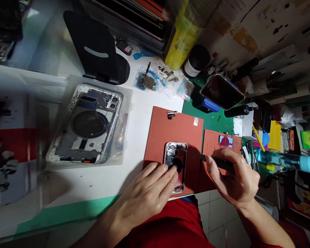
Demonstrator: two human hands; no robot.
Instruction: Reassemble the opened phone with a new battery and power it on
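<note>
Phone chassis [181, 165], opened, is laid on red mat [167, 131], near table edge [93, 206] at six o'clock. Handling is judged light, stiff, fragile inside; side rails [185, 170] are best gripped. Chassis is touched by left hand [155, 187]; thumb closure cannot be told. Dark tool [202, 157] is pinched by right hand [235, 175]. Sliding room is judged greater toward twelve o'clock, short of small parts [171, 116].

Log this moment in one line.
left hand: fingers on opened phone | right hand: gripping dark tool, tip over phone's upper end | phone: on red mat | tip contact: unclear
</note>
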